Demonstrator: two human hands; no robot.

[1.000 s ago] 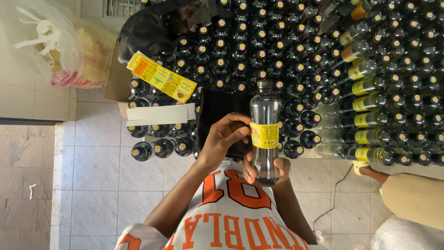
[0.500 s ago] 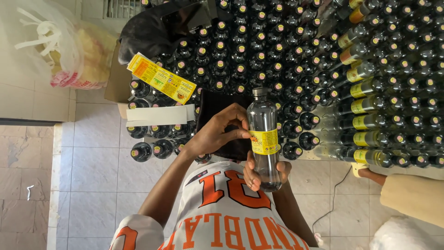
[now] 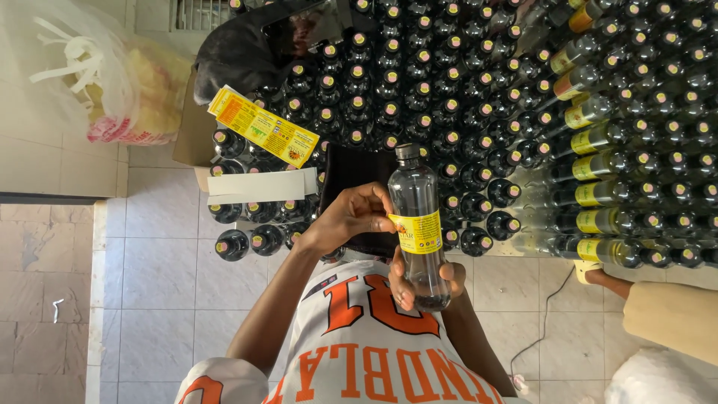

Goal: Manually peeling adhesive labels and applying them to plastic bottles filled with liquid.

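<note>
Above the tiled floor, in front of the person's chest, a clear bottle is held upright. The right hand is closed around its lower body, and the left hand pinches the edge of the yellow label with its fingertips. Risk: uneven pressure from the left fingers could crease or skew the label. Risk: a loose right-hand hold could let the smooth bottle slip onto the massed dark bottles standing close below and topple several.
</note>
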